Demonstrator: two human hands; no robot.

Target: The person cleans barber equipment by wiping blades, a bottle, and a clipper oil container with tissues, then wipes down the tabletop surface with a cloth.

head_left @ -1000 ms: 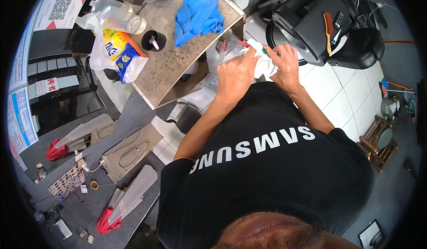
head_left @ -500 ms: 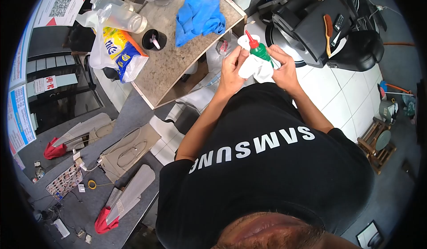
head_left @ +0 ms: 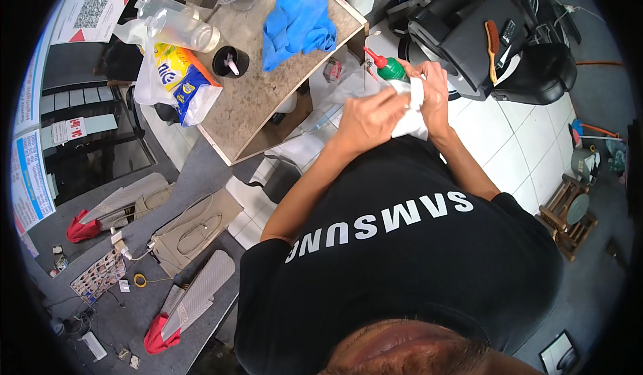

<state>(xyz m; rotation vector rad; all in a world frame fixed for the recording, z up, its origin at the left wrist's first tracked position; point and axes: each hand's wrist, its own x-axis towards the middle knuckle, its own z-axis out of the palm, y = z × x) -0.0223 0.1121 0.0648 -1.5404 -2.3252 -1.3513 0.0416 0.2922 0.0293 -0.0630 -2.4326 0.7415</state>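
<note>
Two hands (head_left: 367, 115) (head_left: 435, 92), tight pinch on one white wipe (head_left: 411, 124) and one green bottle (head_left: 393, 71)

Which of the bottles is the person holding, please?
The green bottle with the red nozzle; the two clear bottles are by the yellow-and-blue packet, not held.

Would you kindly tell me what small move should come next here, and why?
Probably have the left hand slide the cloth up toward the red nozzle while the right hand steadies the green bottle. The cloth and hands hide the bottle's lower part, whereas its upper part and nozzle stand uncovered, so wiping there seems sensible.
</note>
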